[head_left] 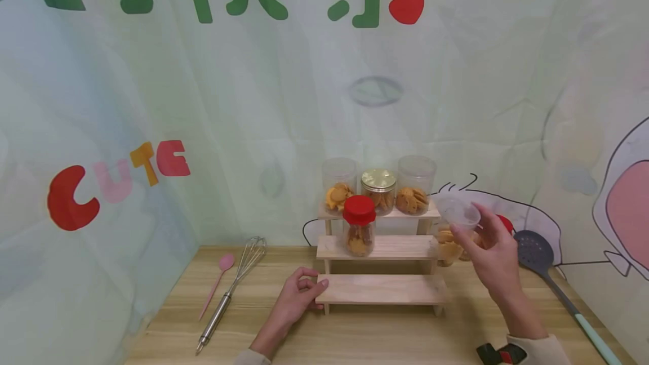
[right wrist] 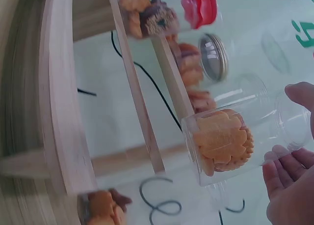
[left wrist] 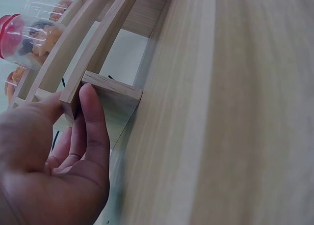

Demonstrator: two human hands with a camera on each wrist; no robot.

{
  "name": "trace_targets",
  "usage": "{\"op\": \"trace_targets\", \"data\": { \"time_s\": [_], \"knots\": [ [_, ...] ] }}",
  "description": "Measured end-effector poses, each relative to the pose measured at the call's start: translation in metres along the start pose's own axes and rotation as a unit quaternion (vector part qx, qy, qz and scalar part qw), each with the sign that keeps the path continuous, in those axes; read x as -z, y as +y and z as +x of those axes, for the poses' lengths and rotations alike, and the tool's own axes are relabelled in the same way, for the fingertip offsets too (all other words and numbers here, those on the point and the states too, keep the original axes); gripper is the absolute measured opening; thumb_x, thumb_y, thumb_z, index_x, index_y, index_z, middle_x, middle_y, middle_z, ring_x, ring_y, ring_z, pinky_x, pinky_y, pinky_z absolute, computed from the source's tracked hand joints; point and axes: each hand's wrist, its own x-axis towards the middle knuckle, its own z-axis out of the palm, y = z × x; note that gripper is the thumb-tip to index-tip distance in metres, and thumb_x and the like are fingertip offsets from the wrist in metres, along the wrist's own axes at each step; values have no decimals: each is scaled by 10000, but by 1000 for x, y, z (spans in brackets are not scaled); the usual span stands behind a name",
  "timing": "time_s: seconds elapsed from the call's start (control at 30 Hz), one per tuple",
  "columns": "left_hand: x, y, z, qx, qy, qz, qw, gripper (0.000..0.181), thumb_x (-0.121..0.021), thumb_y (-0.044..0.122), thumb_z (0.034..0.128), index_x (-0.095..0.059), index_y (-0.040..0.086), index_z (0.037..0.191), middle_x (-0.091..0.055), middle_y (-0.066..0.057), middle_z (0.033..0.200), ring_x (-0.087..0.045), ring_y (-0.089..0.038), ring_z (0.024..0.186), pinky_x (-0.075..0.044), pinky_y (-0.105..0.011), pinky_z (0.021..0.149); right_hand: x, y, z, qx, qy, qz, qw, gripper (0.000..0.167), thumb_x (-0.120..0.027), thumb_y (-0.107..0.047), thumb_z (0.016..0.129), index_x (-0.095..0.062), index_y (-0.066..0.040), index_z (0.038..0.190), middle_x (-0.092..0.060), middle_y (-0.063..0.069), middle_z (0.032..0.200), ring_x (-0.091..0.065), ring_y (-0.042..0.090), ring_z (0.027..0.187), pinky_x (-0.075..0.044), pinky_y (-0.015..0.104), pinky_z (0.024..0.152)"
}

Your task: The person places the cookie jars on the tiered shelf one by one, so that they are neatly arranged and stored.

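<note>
My left hand (head_left: pixel 296 300) pinches the left end of the lowest step of a three-step wooden stand (head_left: pixel 380 289), thumb above and fingers below. On the right, my right hand (head_left: pixel 496 261) grips a clear jar (right wrist: pixel 221 141) by its clear top end. Flower-shaped cookies lie at the bottom of this jar, beside the stand's upper steps. Along the top step stand two clear-topped jars, one left (head_left: pixel 339 185) and one right (head_left: pixel 416 185), with a gold-lidded jar (head_left: pixel 378 185) between them. A red-lidded cookie jar (head_left: pixel 359 227) sits on the middle step.
A pink spoon (head_left: pixel 218 283) and a whisk (head_left: pixel 230 292) lie on the table (head_left: pixel 284 342) at the left. A slotted turner (head_left: pixel 537 252) lies at the right edge. Behind my right hand shows a red lid (head_left: pixel 504 222), mostly hidden. A printed curtain (head_left: pixel 253 100) hangs behind.
</note>
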Motion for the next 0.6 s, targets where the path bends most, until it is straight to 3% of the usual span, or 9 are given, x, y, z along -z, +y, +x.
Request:
{"op": "trace_targets", "data": {
  "time_s": [0.2,0.27,0.37,0.47,0.6],
  "knots": [
    [0,0,0,-2,-8,11,10000,494,-777,215,1027,-519,-51,1354,-690,-27,854,-673,-141,681,-692,-326,690,-32,-9,-2,142,-535,160,9983,709,-795,-300,1013,-464,-158,1624,-540,122,1617,-557,379,1453,-538,55,956],
    [0,0,0,-17,-9,31,10000,494,-775,219,1029,-520,-51,1353,-690,-23,854,-680,-138,678,-692,-325,689,-43,-10,-1,122,-687,167,9974,717,-797,-332,1009,-466,-156,1621,-539,116,1618,-549,392,1471,-552,132,1043],
    [0,-1,0,-29,-8,43,10000,489,-779,220,1025,-526,-48,1346,-689,-17,849,-678,-129,668,-693,-329,689,-58,-11,-1,41,-860,130,9962,745,-798,-387,1002,-458,-150,1622,-542,111,1615,-550,384,1479,-566,359,1151],
    [0,-1,0,-70,-21,63,10000,492,-783,227,1023,-528,-53,1336,-682,-12,839,-676,-126,663,-698,-334,690,-71,-12,0,-23,-988,196,9949,763,-802,-415,995,-455,-152,1621,-549,117,1603,-552,387,1478,-529,574,1182],
    [1,-1,0,-115,-42,48,9999,496,-789,233,1019,-528,-56,1327,-673,-7,827,-663,-122,657,-700,-336,690,-86,-12,0,14,-1080,327,9936,740,-820,-403,983,-485,-163,1597,-571,124,1583,-574,391,1457,-528,621,1177]
  ]
}}
